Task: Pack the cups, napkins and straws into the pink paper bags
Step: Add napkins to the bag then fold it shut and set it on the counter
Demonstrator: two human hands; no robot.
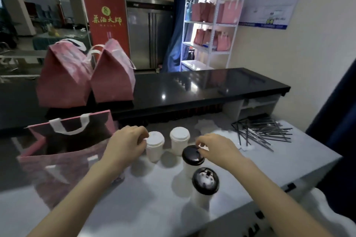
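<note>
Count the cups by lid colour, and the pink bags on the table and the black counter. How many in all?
white-lid cups: 2
black-lid cups: 2
pink bags: 3
Total: 7
The straws lie in a pile too tangled to count.
</note>
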